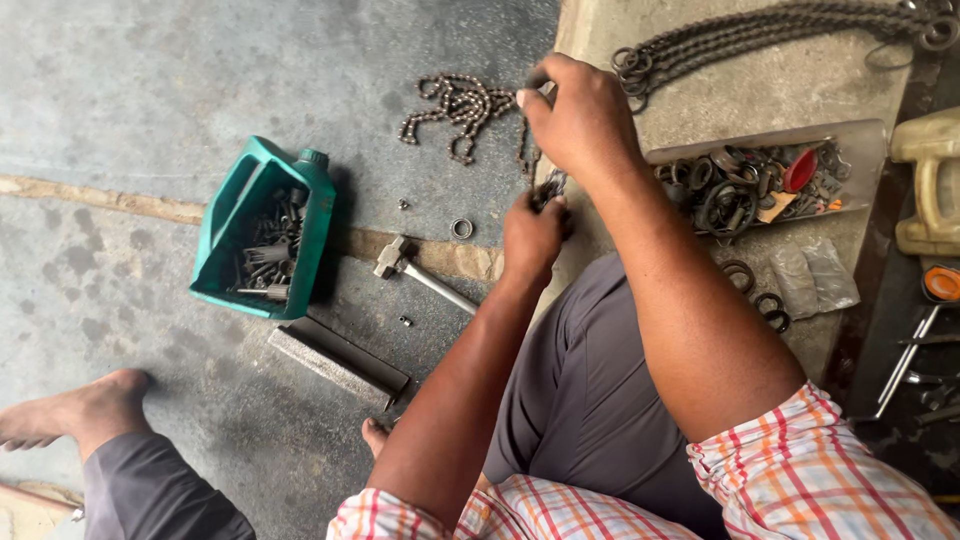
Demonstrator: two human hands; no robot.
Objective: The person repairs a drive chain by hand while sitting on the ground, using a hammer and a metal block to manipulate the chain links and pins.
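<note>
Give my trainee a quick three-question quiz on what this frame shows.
1. True or false: both hands grip the same chain.
2. What lies inside the cut-open green can? A) water B) metal parts C) rags
3. Which tool lies on the floor between the green can and the left hand?

Key:
1. True: the right hand pinches it higher up, the left hand lower down.
2. B.
3. A hammer.
</note>
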